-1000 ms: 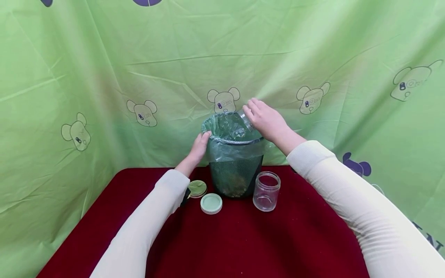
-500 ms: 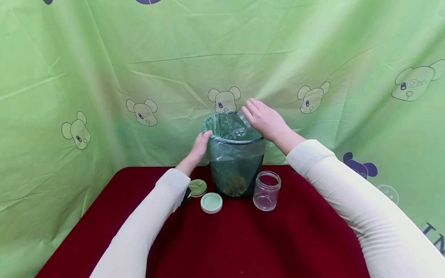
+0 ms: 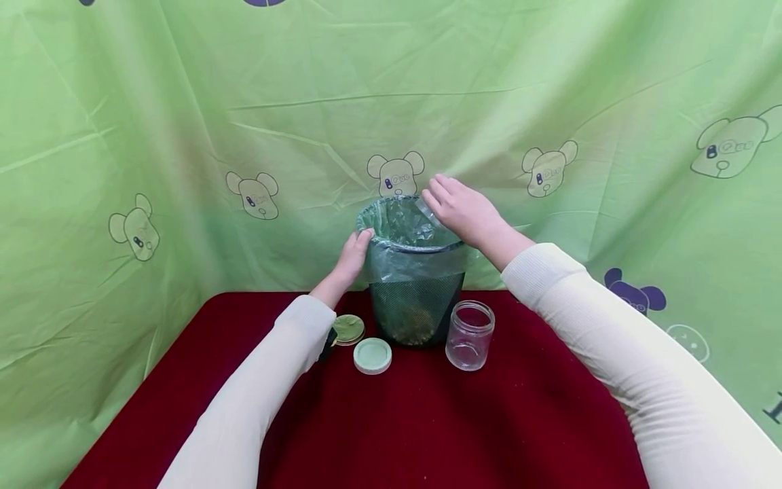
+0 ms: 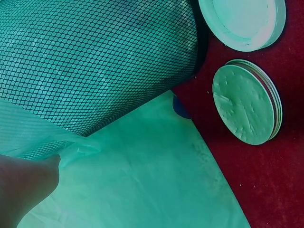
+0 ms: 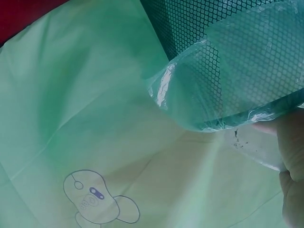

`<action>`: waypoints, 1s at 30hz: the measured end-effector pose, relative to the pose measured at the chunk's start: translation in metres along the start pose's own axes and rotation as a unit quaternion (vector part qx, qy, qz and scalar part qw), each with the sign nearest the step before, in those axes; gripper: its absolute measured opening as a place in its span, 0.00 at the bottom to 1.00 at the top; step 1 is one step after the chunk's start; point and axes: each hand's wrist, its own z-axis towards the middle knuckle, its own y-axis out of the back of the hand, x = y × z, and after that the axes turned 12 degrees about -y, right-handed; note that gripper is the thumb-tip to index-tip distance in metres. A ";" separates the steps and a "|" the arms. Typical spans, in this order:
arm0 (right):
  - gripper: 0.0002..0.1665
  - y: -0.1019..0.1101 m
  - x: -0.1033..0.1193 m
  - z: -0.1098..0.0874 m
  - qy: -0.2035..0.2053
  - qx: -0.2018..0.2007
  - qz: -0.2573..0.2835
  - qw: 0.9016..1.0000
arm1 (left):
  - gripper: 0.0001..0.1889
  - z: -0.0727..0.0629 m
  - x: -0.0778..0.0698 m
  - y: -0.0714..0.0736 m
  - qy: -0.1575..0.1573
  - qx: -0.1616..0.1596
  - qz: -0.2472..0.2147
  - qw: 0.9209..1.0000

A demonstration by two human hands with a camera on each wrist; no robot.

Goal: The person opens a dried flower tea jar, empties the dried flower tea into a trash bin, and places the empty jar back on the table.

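Note:
A black mesh trash bin [image 3: 418, 305], lined with a translucent green bag [image 3: 406, 267], stands at the table's back. My left hand [image 3: 353, 257] grips its left rim, thumb over the bag's edge. Above the right side of the rim, my right hand [image 3: 466, 212] holds a clear jar [image 3: 427, 210] tilted toward the opening; most of it is hidden behind the fingers. Dark specks show on this jar [image 5: 249, 148] in the right wrist view. Crumpled clear plastic [image 3: 423, 232] shows inside the bin, and something brownish [image 3: 415, 329] shows through the mesh low down.
An uncovered glass jar [image 3: 469, 339] stands upright at the bin's front right. A pale lid [image 3: 373, 355] and a green-topped round lid [image 3: 349, 329] lie at its front left. The red tablecloth [image 3: 440, 428] meets a green printed curtain [image 3: 305, 129] behind.
The right hand and the tilted jar have shifted very slightly left over the bin. The left hand keeps its hold on the rim; the view has shifted a little.

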 end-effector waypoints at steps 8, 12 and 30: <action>0.21 -0.004 0.006 0.003 0.026 -0.016 -0.021 0.999 | 0.35 -0.001 0.004 0.001 -0.013 -0.004 -0.006 1.000; 0.21 -0.005 0.009 0.004 0.045 -0.022 -0.053 0.997 | 0.32 -0.001 0.006 0.001 -0.019 -0.007 -0.010 1.000; 0.20 0.002 0.009 0.006 0.123 -0.038 -0.135 0.982 | 0.30 -0.005 0.006 0.000 -0.022 -0.013 -0.006 1.000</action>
